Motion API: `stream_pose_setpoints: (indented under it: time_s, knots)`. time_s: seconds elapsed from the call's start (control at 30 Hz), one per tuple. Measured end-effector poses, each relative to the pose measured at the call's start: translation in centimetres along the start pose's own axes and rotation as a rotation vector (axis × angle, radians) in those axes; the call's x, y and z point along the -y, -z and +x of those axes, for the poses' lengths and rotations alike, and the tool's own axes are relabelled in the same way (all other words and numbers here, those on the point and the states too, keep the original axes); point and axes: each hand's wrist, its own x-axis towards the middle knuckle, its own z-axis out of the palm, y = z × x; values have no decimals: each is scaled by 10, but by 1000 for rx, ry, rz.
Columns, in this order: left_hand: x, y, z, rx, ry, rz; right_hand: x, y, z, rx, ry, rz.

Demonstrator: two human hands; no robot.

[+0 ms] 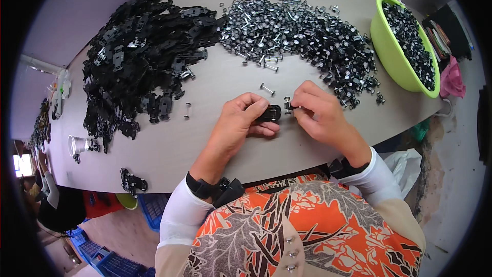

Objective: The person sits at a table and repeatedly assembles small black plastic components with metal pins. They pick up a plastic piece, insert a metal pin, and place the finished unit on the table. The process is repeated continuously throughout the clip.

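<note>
My left hand [237, 123] grips a small black toy car base [272, 113] between thumb and fingers, over the front middle of the table. Just to its right, the fingertips of my right hand [324, 112] pinch a wheel axle [287, 106] with small wheels at its ends. The axle is close to the base's right end; whether they touch I cannot tell. Beyond my hands lies a loose wheel axle [267, 89], and another axle with wheels [188, 111] rests to the left of my left hand.
Black car bases are heaped [143, 51] at the left, and a pile of wheel axles [297, 31] spreads across the back. A lime-green basin [392, 56] full of axles stands far right. A clear cup [78, 145] sits left. Another person [59, 208] is at the far left.
</note>
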Motion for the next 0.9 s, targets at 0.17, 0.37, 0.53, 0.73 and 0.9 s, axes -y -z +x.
stream_pose_setpoints:
  time_s: [0.17, 0.37, 0.53, 0.73, 0.9]
  knots:
    - [3, 9, 3, 192, 111, -296, 22, -14, 12, -43, 153, 32]
    - [8, 18, -10, 299, 103, -503, 20, -20, 12, -12, 201, 15]
    - [11, 19, -14, 265, 31, -445, 26, -23, 11, 13, 209, -7]
    - [17, 15, -13, 191, -30, -212, 36, -25, 13, 121, 179, -117]
    - [17, 16, -18, 126, -63, -146, 39, -36, 13, 88, 179, -47]
